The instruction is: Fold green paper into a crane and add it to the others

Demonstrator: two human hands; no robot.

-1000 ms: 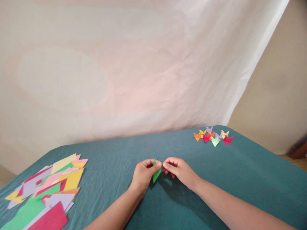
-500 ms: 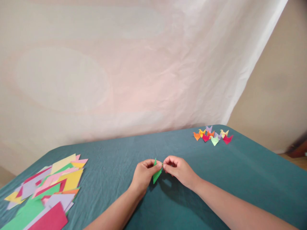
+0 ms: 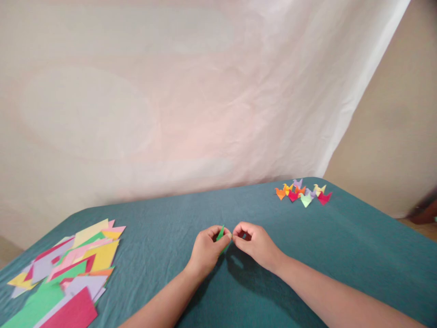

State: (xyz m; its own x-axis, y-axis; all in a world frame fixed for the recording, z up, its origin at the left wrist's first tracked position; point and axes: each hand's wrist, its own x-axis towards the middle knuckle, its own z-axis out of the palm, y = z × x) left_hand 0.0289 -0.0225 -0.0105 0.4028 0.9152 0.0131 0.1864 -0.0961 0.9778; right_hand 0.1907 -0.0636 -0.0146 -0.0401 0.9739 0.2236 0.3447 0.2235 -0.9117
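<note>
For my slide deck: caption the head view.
Left hand and right hand pinch green paper over a teal cloth.

The person's left hand [image 3: 205, 249] and right hand [image 3: 255, 243] are bare from the fingertips to the wrists. Across the back of each hand the knuckles show as a row of low bumps. The fingers are slim, and the nails are too small to make out. The left forearm [image 3: 164, 301] and the right forearm [image 3: 324, 296] are bare too, smooth and slender, widening evenly from the wrist to the lower edge of the view, which cuts them off. Whatever is worn higher up lies outside the view.
</note>
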